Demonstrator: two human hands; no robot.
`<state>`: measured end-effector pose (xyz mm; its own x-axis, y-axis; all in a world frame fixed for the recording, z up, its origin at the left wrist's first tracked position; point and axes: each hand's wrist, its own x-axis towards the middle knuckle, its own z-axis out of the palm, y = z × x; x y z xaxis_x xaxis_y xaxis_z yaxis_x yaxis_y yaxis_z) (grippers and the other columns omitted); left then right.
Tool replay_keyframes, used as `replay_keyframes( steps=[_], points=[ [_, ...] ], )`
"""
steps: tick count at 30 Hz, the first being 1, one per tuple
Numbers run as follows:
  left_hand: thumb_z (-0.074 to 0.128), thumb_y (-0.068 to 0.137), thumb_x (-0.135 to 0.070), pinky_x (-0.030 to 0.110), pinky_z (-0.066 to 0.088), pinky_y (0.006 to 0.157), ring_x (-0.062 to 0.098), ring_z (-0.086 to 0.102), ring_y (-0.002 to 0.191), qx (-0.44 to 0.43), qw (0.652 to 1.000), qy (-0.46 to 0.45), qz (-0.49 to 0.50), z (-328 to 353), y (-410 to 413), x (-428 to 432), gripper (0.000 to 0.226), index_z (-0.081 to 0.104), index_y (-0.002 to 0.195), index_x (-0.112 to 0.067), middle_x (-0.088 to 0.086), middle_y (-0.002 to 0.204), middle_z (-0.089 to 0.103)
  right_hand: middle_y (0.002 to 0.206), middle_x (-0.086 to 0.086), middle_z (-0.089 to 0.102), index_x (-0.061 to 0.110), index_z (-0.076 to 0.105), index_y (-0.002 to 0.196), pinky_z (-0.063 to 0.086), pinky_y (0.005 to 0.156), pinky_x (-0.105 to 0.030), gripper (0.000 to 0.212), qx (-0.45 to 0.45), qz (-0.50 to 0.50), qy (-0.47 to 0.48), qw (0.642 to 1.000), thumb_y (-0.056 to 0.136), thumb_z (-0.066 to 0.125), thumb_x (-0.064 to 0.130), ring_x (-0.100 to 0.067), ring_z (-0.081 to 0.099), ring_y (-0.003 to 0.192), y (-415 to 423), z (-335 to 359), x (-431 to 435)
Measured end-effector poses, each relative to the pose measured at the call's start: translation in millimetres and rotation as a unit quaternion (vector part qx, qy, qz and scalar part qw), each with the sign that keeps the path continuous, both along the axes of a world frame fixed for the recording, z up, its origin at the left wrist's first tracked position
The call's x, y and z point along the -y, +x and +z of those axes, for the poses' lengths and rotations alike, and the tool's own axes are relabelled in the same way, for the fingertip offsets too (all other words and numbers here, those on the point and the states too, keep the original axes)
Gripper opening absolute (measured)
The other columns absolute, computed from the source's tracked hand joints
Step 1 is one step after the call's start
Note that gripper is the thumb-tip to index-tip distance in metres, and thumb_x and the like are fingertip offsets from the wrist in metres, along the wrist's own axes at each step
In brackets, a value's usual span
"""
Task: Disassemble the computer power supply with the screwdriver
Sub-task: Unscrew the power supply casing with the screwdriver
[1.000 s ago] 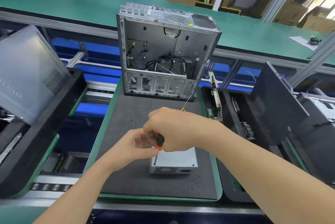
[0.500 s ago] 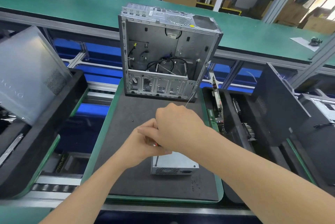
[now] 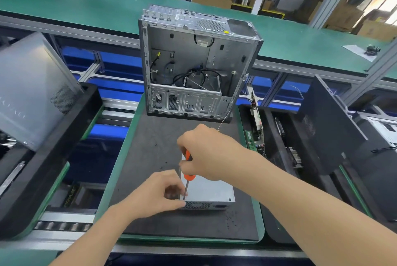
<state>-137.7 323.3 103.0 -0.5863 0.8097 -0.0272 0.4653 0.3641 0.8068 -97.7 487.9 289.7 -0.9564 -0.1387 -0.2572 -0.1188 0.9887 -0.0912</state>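
Near the front edge of the dark grey, green-rimmed worktop [image 3: 148, 136], a silver metal box-shaped power supply [image 3: 211, 191] lies flat, its perforated face towards the viewer. Bare mat opens to its left and behind it, as far as an open grey steel computer case [image 3: 193, 61] standing at the far edge; small loose black screws [image 3: 165, 162] lie on that stretch. An orange-handled screwdriver [image 3: 189, 172] stands almost upright, its tip down on the supply's near-left top corner and its handle leaning slightly away. Right hand [image 3: 206, 151]: wrapped round the handle. Left hand [image 3: 154, 193]: fingers curled, fingertips pinching the shaft's lower end.
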Motion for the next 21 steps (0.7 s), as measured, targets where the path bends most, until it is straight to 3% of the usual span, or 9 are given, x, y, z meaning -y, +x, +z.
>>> replay_keyframes(
  steps=[6, 12, 16, 21],
  points=[
    [0.082, 0.078, -0.040, 0.024, 0.054, 0.075, 0.011, 0.065, 0.084, -0.006, 1.000, -0.004, 0.017, -12, 0, -3, 0.011, 0.072, 0.084, -0.037, -0.016, 0.096, 0.064, 0.094, -0.005, 0.058, 0.017, 0.060, 0.089, 0.041, 0.053, -0.028, 0.011, 0.020, 0.007, -0.031, 0.999, 0.082, 0.067, 0.022, -0.033, 0.061, 0.082, 2, 2, -3],
    [0.085, 0.082, -0.027, 0.015, 0.050, 0.071, 0.009, 0.065, 0.078, 0.040, 0.998, 0.032, 0.046, -8, -4, -1, 0.018, 0.071, 0.080, -0.038, -0.013, 0.087, 0.068, 0.086, 0.003, 0.058, 0.018, 0.060, 0.085, 0.058, 0.067, -0.042, 0.012, -0.008, 0.001, -0.075, 0.997, 0.080, 0.069, 0.025, -0.025, 0.060, 0.083, 1, 12, -11],
    [0.086, 0.082, -0.018, 0.012, 0.052, 0.074, 0.007, 0.069, 0.080, 0.046, 0.986, 0.043, 0.155, -12, -28, 9, 0.018, 0.077, 0.080, -0.033, -0.011, 0.084, 0.074, 0.083, 0.004, 0.061, 0.019, 0.060, 0.081, 0.059, 0.067, -0.043, 0.012, -0.055, -0.032, -0.082, 0.995, 0.078, 0.070, 0.025, -0.024, 0.063, 0.080, -4, 23, -23],
    [0.083, 0.086, -0.019, 0.009, 0.047, 0.070, 0.003, 0.064, 0.073, -0.057, 0.960, -0.040, 0.270, -40, -64, 6, 0.011, 0.078, 0.079, -0.026, -0.010, 0.082, 0.069, 0.086, 0.000, 0.061, 0.019, 0.056, 0.081, 0.058, 0.067, -0.041, 0.014, -0.079, -0.072, -0.063, 0.992, 0.082, 0.067, 0.027, -0.028, 0.063, 0.081, -10, 19, -36]
  ],
)
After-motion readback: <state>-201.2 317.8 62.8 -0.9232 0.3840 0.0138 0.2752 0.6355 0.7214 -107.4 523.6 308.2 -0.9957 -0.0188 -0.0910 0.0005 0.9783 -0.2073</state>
